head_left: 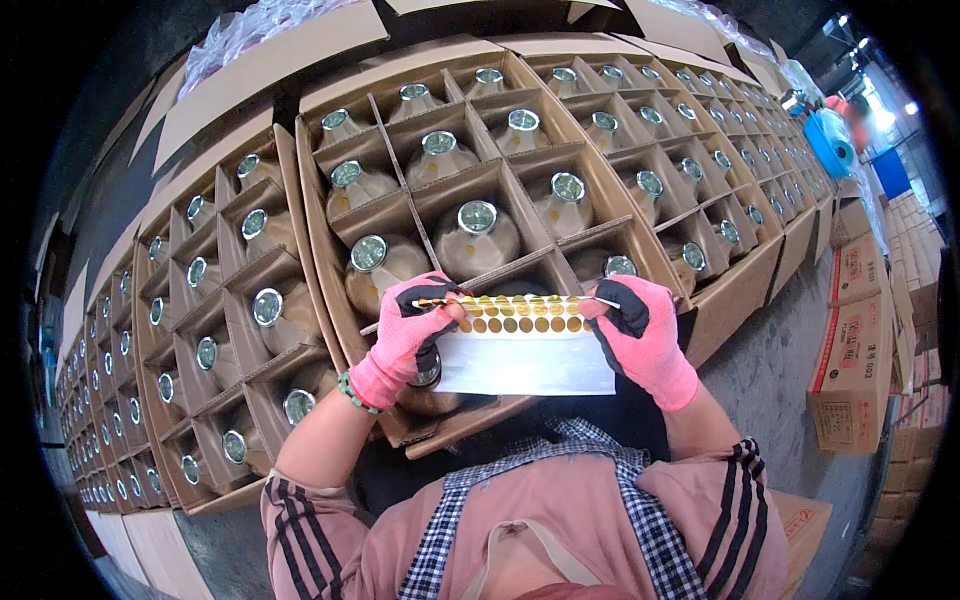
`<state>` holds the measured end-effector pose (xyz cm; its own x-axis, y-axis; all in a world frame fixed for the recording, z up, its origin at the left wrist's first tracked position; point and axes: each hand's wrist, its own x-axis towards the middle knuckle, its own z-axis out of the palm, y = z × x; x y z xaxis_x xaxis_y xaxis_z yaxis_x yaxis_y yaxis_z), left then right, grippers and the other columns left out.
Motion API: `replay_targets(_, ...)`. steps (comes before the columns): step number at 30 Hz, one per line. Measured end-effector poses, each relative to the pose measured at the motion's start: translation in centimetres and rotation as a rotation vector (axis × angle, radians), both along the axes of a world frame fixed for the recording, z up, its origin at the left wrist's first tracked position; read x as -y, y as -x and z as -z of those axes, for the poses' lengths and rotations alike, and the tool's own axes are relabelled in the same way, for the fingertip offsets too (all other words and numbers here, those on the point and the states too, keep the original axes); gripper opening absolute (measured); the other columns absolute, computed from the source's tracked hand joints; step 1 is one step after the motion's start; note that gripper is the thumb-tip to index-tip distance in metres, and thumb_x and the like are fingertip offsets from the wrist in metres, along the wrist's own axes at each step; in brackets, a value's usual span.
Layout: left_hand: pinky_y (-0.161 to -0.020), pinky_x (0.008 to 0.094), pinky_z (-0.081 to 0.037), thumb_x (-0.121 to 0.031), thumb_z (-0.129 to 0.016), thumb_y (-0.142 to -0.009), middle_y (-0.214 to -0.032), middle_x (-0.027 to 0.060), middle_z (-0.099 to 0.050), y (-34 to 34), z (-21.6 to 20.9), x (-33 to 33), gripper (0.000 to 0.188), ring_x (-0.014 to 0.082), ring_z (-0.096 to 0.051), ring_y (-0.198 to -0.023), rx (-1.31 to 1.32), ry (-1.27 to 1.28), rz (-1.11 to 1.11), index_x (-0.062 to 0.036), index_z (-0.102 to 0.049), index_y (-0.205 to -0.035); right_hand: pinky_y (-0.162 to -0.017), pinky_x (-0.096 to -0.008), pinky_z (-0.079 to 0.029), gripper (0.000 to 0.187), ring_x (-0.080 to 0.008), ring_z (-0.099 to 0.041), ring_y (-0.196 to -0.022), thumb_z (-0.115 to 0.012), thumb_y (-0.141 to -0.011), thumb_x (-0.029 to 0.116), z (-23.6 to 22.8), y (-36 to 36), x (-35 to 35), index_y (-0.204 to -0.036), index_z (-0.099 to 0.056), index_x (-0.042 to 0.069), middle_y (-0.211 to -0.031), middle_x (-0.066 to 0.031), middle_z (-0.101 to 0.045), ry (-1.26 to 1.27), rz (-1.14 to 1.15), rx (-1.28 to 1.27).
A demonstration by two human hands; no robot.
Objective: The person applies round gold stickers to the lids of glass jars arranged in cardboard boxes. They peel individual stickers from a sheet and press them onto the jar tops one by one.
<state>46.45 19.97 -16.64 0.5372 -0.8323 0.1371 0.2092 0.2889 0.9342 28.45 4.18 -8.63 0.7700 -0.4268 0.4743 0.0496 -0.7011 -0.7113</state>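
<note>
Between my two hands a sheet of round gold stickers [528,362] is stretched level, its upper edge bent over. Gold dots line its upper part, and the lower part is bare white. My left hand [415,325], in a pink glove with dark fingertips, is closed on the sheet's left end. A matching glove covers my right hand [640,330], closed on the right end. Beneath the sheet stands an open cardboard box [318,215] with dividers. Each visible cell holds a clear bottle [478,240] with a silver top. The sheet hides some of the near cells.
More divided boxes of silver-topped bottles extend left [215,270] and right [650,185]. Printed cartons [850,360] are stacked on the right. Clear plastic wrap [250,35] lies behind. Another person [855,125] is at the far right near a blue object [828,145].
</note>
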Motion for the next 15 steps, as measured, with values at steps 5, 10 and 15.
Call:
replay_targets(5, -0.066, 0.0217, -0.041, -0.012, -0.064, -0.067, -0.079, 0.0049, -0.055, -0.4, 0.0, 0.0, 0.018, 0.0118, -0.052, -0.073, -0.079, 0.008, 0.007, 0.0004, -0.059, -0.080, -0.063, -0.0304, -0.044, 0.018, -0.0260, -0.058, -0.068, -0.064, -0.066, 0.003, -0.8, 0.2, 0.4, -0.082, -0.057, -0.001, -0.073, -0.0124, -0.059, -0.253, -0.041, -0.132)
replay_targets(10, -0.067, 0.0226, -0.041, -0.013, -0.065, -0.067, -0.081, 0.0052, -0.055, -0.3, 0.6, 0.3, 0.019, 0.0126, -0.053, -0.076, -0.069, 0.076, 0.005, 0.0005, -0.059, -0.079, -0.063, -0.0295, -0.044, 0.018, -0.0259, -0.058, -0.069, -0.062, -0.067, 0.002, 0.2, 0.2, 0.4, -0.084, -0.057, -0.001, -0.075, -0.0135, -0.059, -0.037, 0.041, 0.005)
replay_targets(15, -0.070, 0.0241, -0.042, -0.012, -0.065, -0.067, -0.083, 0.0065, -0.056, -0.9, 0.1, 0.0, 0.019, 0.0154, -0.054, -0.079, -0.078, -0.030, 0.014, 0.0005, -0.058, -0.080, -0.063, -0.0295, -0.044, 0.020, -0.0258, -0.058, -0.070, -0.060, -0.065, -0.002, 0.2, 0.0, 0.7, -0.085, -0.055, -0.001, -0.077, -0.0140, -0.058, -0.142, -0.010, 0.001)
